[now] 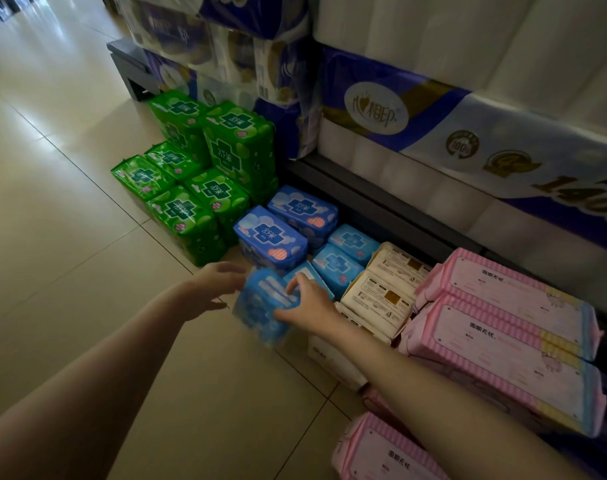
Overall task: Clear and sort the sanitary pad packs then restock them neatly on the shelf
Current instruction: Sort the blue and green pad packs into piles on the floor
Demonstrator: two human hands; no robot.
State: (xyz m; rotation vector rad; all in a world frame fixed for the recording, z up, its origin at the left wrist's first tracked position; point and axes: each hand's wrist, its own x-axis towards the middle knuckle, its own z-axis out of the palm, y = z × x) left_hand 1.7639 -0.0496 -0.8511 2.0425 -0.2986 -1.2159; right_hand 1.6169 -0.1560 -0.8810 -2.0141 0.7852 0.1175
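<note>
The right hand (307, 306) has its grip clamped on a blue pad pack (264, 306), fingers curled over the top edge and thumb low on the near face; the pack is blurred and held just above the floor (87, 271). The left hand (213, 284) is at the pack's other side with fingers spread and loosely bent; whether its fingertips touch the wrapper cannot be told through the blur.

Just right of the grip, cream packs (381, 296) stand in a short stack, and further right pink striped packs (509, 327) lie piled flat, with another pink one nearer the camera, under the right forearm. Directly beyond the grip, small light-blue packs (340, 268) sit touching each other, and behind them two larger blue packs (270, 237) stand side by side. Left of and beyond those, green packs (205, 188) are stacked in a cluster on the floor. Farthest off, the dark shelf (381, 202) base runs along behind everything, carrying large bundles of tissue rolls (416, 109) in blue-and-white wrap.
</note>
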